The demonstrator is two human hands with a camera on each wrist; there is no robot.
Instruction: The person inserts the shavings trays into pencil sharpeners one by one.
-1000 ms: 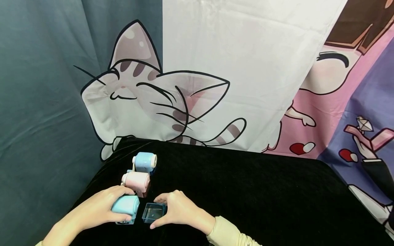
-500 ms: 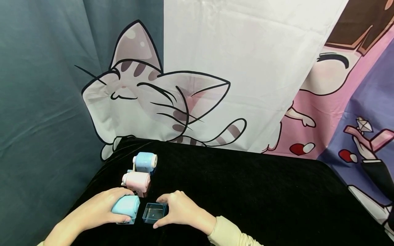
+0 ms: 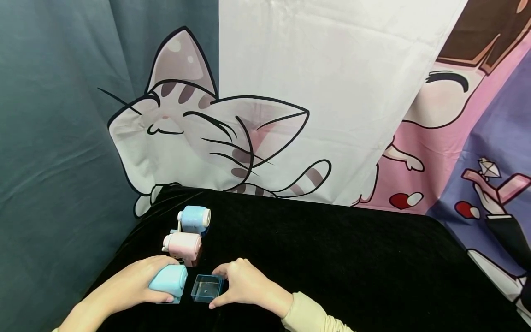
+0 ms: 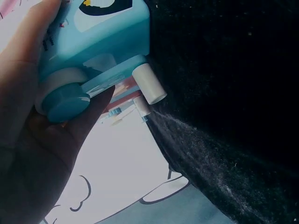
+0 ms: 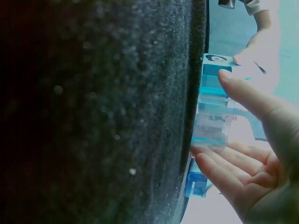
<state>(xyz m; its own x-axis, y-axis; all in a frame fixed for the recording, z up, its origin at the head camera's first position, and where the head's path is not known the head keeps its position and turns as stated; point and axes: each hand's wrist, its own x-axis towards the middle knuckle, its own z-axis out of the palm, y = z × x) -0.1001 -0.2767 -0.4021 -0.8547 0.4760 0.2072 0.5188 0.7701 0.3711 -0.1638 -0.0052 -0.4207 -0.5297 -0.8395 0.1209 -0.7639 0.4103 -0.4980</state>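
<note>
My left hand [image 3: 138,282] grips a light blue hand-crank pencil sharpener [image 3: 169,279] from its left side, thumb on the near side and fingers on the far side. Its crank, with a white knob [image 4: 149,84], shows in the left wrist view. Just right of the sharpener sits a clear blue shavings drawer [image 3: 206,289], apart from the body and hollow side up. My right hand [image 3: 245,282] is spread around the drawer's right end, thumb near one side and fingers near the other. The right wrist view shows a gap between the thumb and the drawer wall [image 5: 210,128].
Behind the left hand stands a pink crank sharpener [image 3: 183,245], and beyond it a blue one [image 3: 195,219]. All rest on a black velvety cloth [image 3: 332,258]. A printed curtain [image 3: 265,92] with a cartoon cat hangs at the back.
My right hand has slid slightly right along the drawer, which stays in place. In the left hand, the light blue sharpener has tilted slightly, so less of its clear lower part shows.
</note>
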